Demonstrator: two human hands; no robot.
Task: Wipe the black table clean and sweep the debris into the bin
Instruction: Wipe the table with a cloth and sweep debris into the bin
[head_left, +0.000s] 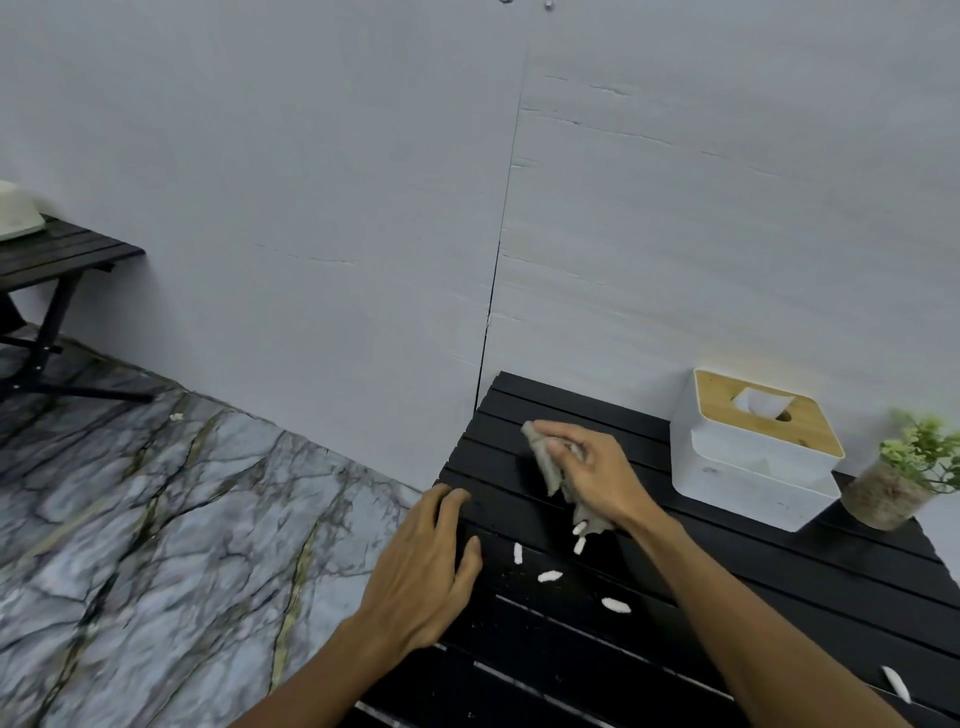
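Marble floor: grey veined slabs left of the work, with one pale scrap lying near the wall; no bin shows anywhere in the view.
Left hand: grip released, palm down and fingers spread on the left edge of the black slatted tabletop, holding nothing.
Debris: small white pellet-like bits scattered on the slats between the two hands, plus one more near the lower right edge; they look light and loose, so likely to skid or roll, and the gaps between slats could swallow them.
Cloth: grey, soft and limp, bunched up and hanging in folds; it should mould to the slats, and is probably best gripped as a wad with a flat flap left free for pushing.
Right hand: grip clenched on the cloth, just above the tabletop near its far left corner.
Tissue box: white with a wooden lid, well right of the cloth.
Potted plant: beside the box, against the wall.
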